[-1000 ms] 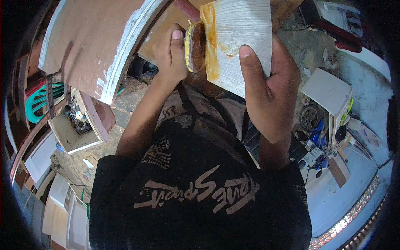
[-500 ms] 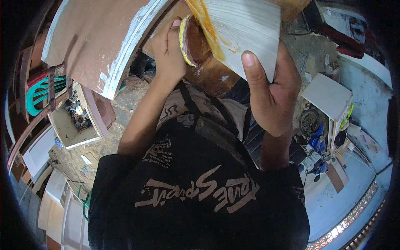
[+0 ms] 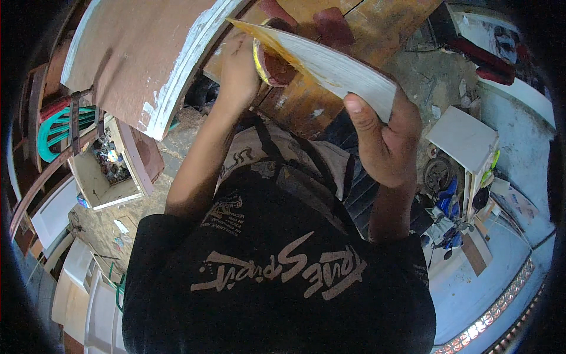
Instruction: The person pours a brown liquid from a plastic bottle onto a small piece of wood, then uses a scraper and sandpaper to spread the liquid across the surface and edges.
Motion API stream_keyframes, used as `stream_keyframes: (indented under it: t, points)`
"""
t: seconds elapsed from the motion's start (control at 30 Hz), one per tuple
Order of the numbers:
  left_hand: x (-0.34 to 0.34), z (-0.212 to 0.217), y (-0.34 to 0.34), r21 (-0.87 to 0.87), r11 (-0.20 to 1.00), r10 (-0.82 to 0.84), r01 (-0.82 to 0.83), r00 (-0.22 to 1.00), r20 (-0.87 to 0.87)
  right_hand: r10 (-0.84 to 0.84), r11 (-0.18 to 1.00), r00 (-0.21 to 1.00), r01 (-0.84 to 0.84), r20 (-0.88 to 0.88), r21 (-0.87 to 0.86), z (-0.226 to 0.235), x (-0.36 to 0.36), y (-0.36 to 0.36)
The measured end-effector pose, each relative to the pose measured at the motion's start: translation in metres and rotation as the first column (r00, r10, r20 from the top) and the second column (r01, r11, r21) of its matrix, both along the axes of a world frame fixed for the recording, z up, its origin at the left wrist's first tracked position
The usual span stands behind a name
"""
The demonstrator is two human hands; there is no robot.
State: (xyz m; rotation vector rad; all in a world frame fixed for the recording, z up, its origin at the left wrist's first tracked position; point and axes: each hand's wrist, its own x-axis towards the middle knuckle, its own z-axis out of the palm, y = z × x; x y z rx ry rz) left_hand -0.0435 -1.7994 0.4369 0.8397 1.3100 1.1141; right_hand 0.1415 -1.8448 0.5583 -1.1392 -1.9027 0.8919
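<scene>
Cluttered workshop floor (image 3: 471, 283); right hand (image 3: 386, 144) grips white board (image 3: 336, 65); left hand (image 3: 239, 71) holds sanding pad (image 3: 272, 65)

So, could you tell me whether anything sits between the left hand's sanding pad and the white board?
Nothing visible does. The left hand presses the reddish sanding pad right against the white board, which the right hand grips at its lower end.
</scene>
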Motion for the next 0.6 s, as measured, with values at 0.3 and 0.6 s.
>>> stream_keyframes:
  t: [0.3,0.6]
  points:
    - [-0.028,-0.065,0.016,0.334,0.884,-0.207,0.326,0.915,-0.346,0.177,0.965,0.984,-0.175,-0.006,-0.193,-0.003,0.016,0.008]
    - [-0.029,-0.016,0.008,-0.197,0.971,-0.085,0.133,0.968,0.236,-0.099,0.877,0.957,-0.046,-0.273,-0.479,-0.012,0.076,-0.03]
